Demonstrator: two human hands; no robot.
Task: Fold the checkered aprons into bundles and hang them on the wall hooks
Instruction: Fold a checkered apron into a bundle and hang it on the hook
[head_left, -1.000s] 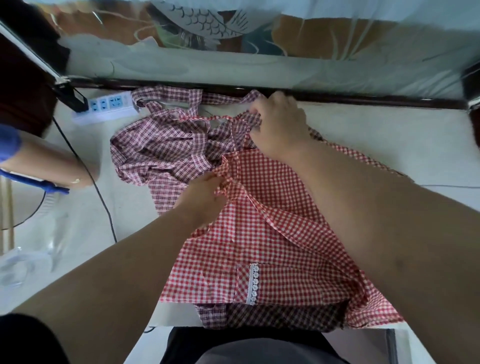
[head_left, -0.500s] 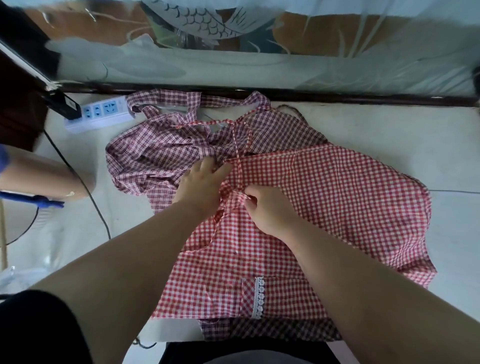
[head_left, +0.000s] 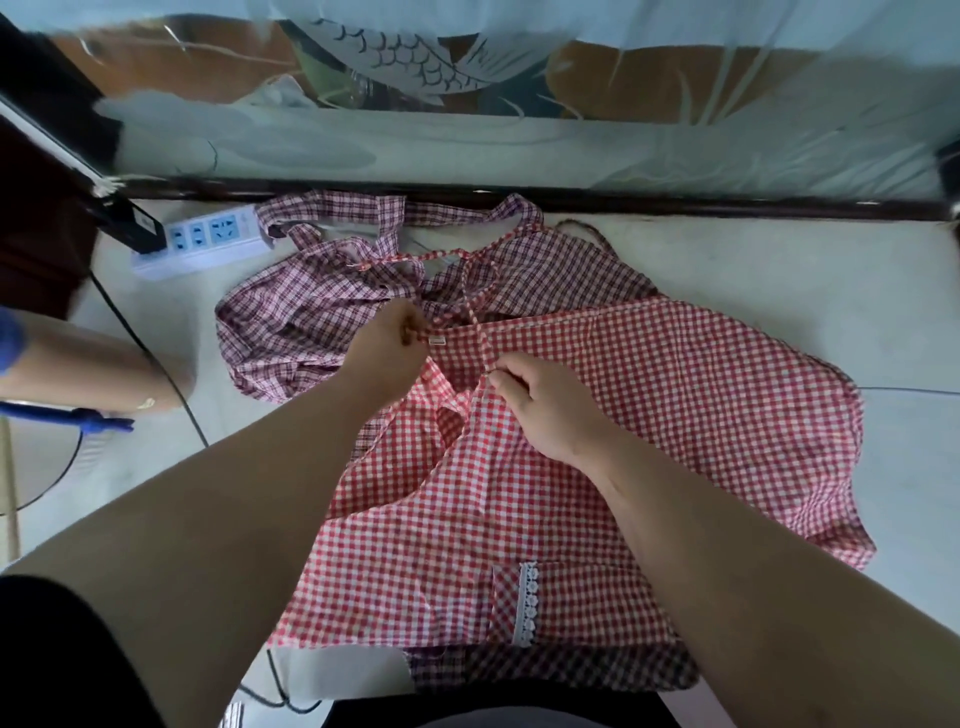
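A red-and-white checkered apron (head_left: 649, 415) lies spread on the pale table (head_left: 779, 270), its lace-trimmed pocket (head_left: 530, 603) near the front edge. A darker maroon checkered apron (head_left: 311, 322) lies crumpled under it at the back left, with its straps reaching the wall. My left hand (head_left: 387, 348) pinches the red apron's top edge beside a small clear buckle (head_left: 438, 340). My right hand (head_left: 545, 400) pinches the thin red strap (head_left: 480, 332) where it crosses the apron. No wall hooks are in view.
A white power strip (head_left: 202, 244) with a black plug and cable lies at the back left. Another person's arm (head_left: 88, 369) rests at the left edge above a blue tool. A dark rail and a fish-patterned glass panel (head_left: 415, 57) bound the table's far side.
My right hand came back from the far straps to the middle of the red apron and took hold of the thin strap. The red apron now lies spread to the right.
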